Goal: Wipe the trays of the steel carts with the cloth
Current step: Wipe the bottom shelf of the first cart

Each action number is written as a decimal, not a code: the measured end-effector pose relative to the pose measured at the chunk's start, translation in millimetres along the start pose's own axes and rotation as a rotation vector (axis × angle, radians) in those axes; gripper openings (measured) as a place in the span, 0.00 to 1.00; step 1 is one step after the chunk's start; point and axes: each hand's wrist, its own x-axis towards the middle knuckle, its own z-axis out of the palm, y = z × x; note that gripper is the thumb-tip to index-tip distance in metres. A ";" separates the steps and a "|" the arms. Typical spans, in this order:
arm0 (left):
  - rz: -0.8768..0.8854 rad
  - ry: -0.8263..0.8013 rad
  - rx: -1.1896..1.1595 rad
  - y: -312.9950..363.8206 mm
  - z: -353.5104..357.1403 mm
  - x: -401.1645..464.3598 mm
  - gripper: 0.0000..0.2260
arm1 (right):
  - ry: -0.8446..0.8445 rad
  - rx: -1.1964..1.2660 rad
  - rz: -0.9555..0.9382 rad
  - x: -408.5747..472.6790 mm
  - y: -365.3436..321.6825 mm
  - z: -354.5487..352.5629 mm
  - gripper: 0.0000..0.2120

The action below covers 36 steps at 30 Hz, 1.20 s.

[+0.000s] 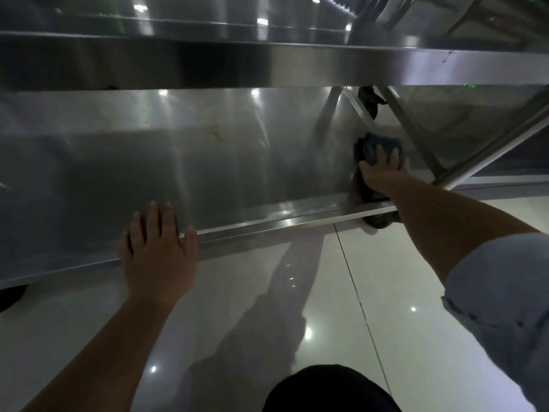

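The lower steel tray (208, 162) of the cart spreads across the middle of the head view, shiny, with a faint yellowish smear near its centre. My right hand (383, 171) presses a dark cloth (375, 145) onto the tray's right end, fingers curled over it. My left hand (157, 248) rests flat on the tray's front rim at the left, fingers straight and spread. The upper steel tray (267, 66) overhangs the lower one and hides its far part.
Steel corner posts and braces (416, 135) rise at the cart's right end. A dark caster (381, 221) sits under the lower tray's right front corner. Glossy white floor tiles (386, 278) lie in front. My dark-clothed knee (326, 388) is at the bottom.
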 end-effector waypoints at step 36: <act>0.012 -0.374 -0.012 -5.6 -13.8 2.8 0.31 | 0.039 -0.068 -0.482 -29.4 -112.2 18.1 0.44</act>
